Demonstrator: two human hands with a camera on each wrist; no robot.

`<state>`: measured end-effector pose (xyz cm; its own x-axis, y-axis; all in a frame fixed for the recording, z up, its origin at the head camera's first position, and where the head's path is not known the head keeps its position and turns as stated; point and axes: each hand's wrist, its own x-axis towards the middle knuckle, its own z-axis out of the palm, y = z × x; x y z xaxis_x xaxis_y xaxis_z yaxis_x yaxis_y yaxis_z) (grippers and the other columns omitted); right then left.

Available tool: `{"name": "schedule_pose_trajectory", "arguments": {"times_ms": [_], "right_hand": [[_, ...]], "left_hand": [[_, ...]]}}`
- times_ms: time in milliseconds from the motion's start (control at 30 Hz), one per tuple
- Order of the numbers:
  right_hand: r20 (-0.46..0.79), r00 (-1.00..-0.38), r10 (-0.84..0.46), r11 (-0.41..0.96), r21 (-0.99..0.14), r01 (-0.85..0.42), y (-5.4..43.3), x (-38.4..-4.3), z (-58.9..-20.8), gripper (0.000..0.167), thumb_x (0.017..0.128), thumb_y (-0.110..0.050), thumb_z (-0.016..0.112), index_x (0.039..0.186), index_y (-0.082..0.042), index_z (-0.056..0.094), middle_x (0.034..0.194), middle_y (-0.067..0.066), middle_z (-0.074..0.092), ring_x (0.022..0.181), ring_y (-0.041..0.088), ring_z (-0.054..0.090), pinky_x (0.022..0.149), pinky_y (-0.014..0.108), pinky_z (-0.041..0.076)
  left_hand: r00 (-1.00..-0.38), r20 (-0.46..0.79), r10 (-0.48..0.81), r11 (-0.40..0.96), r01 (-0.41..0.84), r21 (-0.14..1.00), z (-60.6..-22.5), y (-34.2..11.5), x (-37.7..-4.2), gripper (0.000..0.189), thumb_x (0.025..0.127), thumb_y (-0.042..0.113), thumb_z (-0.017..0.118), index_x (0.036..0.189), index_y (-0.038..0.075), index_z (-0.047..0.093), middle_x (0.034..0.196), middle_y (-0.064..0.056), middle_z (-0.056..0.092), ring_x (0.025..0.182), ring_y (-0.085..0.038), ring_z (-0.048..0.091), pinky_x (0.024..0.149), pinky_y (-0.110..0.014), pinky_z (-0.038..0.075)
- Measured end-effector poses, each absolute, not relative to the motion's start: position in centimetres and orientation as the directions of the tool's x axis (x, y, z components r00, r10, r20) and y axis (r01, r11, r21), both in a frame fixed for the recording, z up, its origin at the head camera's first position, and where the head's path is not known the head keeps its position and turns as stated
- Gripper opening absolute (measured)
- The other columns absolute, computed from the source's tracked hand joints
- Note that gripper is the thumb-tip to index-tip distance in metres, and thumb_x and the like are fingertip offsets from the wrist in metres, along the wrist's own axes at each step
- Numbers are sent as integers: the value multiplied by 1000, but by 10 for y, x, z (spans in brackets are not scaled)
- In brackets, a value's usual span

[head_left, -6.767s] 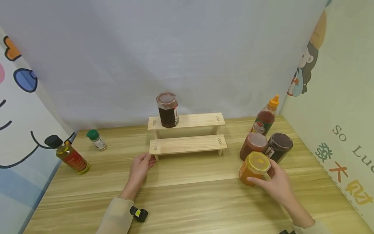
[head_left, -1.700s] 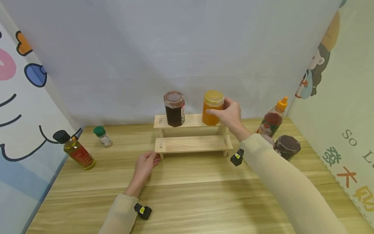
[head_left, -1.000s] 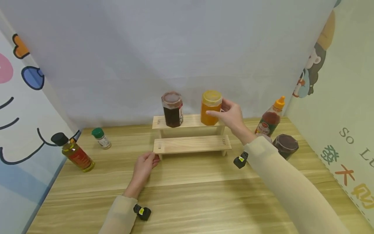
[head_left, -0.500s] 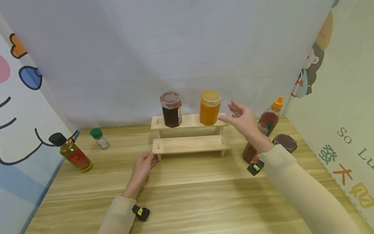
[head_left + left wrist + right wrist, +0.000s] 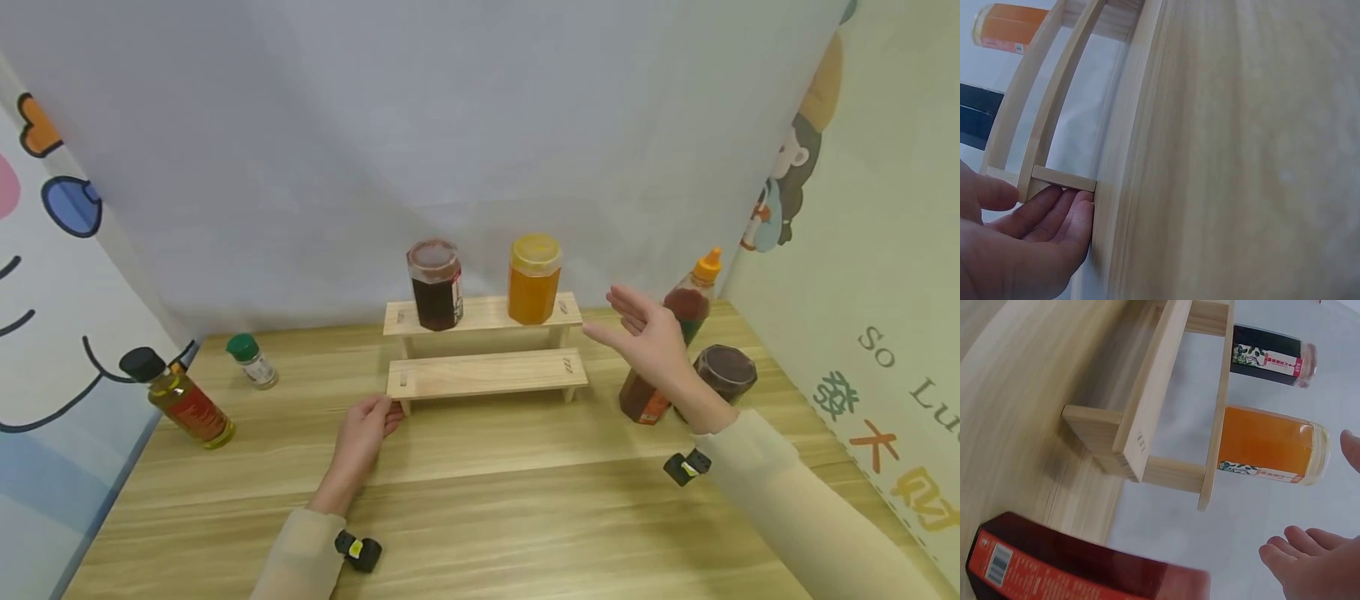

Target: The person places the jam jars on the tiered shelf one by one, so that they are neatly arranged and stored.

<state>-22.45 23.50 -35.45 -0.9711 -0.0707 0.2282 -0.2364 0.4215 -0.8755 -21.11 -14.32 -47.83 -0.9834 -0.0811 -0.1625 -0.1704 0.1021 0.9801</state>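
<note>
A two-step wooden shelf (image 5: 486,377) stands on the table. My left hand (image 5: 363,429) grips the left end of its lower step, thumb on the board and fingers against the leg, as the left wrist view shows. On the upper step, a dark jam jar (image 5: 437,292) stands at the left and an orange jam jar (image 5: 533,287) with a yellow lid stands near the right end. My right hand (image 5: 652,346) hovers right of the shelf, fingers extended, holding nothing. Behind and below it is a reddish-brown jar (image 5: 640,398), partly hidden.
Another dark jar (image 5: 724,372) and a sauce squeeze bottle (image 5: 688,302) with an orange cap stand at the right, partly covered by my right hand and arm. At the left are an oil bottle (image 5: 191,408) and a small green-capped shaker (image 5: 252,360). Cloth hangs behind the table.
The orange jar went from the table at the right to the upper step in my right hand. That hand then let go and drew back rightward. The left hand stays at the shelf.
</note>
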Motion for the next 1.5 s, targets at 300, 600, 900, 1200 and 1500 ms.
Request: {"name": "schedule_pose_trajectory", "arguments": {"times_ms": [300,600,900,1200,1500], "right_hand": [[287,-954,-84,497,-818,-290,245,-193,-353,73,87,-19,72,145,1,34,145,19,38,132,34,36,103,52,36],[361,-932,-1,566,-769,-299,260,-182,-376,71,80,-21,80,141,-6,46,138,12,49,126,30,45,98,50,42],[378,-924,59,594,-757,-272,279,-170,-388,67,78,-20,82,137,-7,52,133,11,54,122,29,49,97,41,45],[433,-893,122,565,-770,-296,293,-161,-399,60,79,-10,79,132,1,54,130,16,55,121,29,49,100,24,42],[456,-852,258,571,-783,-246,311,-159,-405,57,78,-6,80,130,0,57,126,16,58,117,20,54,97,22,43]], "left_hand": [[-984,-166,-72,89,-172,981,-478,-143,-211,40,104,15,38,127,-17,47,121,-30,55,111,-36,55,93,-35,49],[-983,-172,-61,94,-177,980,-479,-144,-211,41,104,15,36,128,-16,47,122,-30,54,112,-35,55,94,-35,49],[-982,-180,-54,98,-185,978,-481,-144,-212,41,104,16,36,128,-16,47,123,-29,53,112,-34,54,94,-33,49],[-983,-177,-57,99,-182,978,-479,-146,-210,41,104,16,37,128,-17,47,123,-30,53,112,-35,55,93,-34,49],[-981,-188,-55,101,-193,976,-478,-146,-212,42,104,17,36,129,-15,47,124,-29,53,112,-34,55,94,-34,48]]}}
